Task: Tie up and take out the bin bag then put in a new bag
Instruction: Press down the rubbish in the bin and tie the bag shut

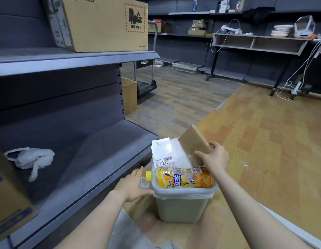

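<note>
Bin: small grey-green bin [181,207] upright on the wooden floor [263,141], just beside the grey shelf unit [95,146], mouth facing up and crammed past the rim
Bin bag: thin translucent white bin bag [183,193] folded down over the rim all round, not yet tied
Bottle: yellow-capped iced tea bottle [181,178] lying on its side across the top of the rubbish, long axis left to right, cap pointing left over the rim
Cardboard: brown cardboard piece [193,142] tilted, its upper corner pointing up and away, lower end down in the bin
Papers: white papers [165,151] with a barcode label, standing up behind the bottle
Right hand: right hand [214,155] reaches in from the right, arm stretched forward, fingers curled round the near edge of the cardboard, thumb on its face
Left hand: left hand [132,186] comes in from the left, palm down, fingers straight and loosely together, thumb against the bag at the bin's left rim, by the bottle cap
New bag: crumpled white plastic bag [30,159] lying on the bottom shelf, well apart from the bin to the left
Above: PICO cardboard box [102,24] sitting on the upper shelf
</note>
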{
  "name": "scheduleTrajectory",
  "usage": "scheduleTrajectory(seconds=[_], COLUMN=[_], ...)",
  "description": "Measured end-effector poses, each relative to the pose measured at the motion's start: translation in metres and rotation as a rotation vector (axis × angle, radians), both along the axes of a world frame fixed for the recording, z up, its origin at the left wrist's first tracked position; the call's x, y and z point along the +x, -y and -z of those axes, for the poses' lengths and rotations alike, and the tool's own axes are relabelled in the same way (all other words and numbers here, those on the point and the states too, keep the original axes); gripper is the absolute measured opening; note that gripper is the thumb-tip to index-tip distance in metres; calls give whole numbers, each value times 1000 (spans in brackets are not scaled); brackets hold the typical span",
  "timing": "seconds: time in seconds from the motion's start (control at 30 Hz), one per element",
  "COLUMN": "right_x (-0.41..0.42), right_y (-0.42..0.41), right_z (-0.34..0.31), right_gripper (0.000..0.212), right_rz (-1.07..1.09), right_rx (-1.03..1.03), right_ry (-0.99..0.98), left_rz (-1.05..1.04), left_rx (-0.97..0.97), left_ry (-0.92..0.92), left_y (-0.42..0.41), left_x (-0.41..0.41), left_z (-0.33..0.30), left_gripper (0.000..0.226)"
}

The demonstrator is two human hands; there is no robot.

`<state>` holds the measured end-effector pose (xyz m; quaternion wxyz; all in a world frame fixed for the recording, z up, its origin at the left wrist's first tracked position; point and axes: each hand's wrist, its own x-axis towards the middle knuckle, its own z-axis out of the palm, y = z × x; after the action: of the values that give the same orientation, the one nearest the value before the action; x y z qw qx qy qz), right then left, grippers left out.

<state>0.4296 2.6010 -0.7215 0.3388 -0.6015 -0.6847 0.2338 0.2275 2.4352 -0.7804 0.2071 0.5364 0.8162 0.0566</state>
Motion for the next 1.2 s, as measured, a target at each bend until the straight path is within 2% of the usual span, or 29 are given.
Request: scheduleTrajectory(seconds=[0.1,0.23,0.63,0.8,1.0,1.2], right_x=[6,17,12,7,3,7], right_y=[-2,-8,-10,-18,-29,-38], right_z=[-4,-4,14,19,30,51], right_gripper=[42,33,54,53,50,36], right_rz=[89,124,-80,-112,-110,-164], right_rx=[108,198,153,143,144,72], right_ry=[-70,-105,229,348,388,477], left_rz=[13,20,42,63,107,148], left_rx=[-5,-6,26,53,76,179], left_ry=[1,3,-1,9,15,87], left_y=[-2,-3,-6,-9,-17,-22], left_x=[-1,-2,2,3,4,7], left_z=[3,5,3,3,9,13], left_gripper=[106,106,103,104,104,110])
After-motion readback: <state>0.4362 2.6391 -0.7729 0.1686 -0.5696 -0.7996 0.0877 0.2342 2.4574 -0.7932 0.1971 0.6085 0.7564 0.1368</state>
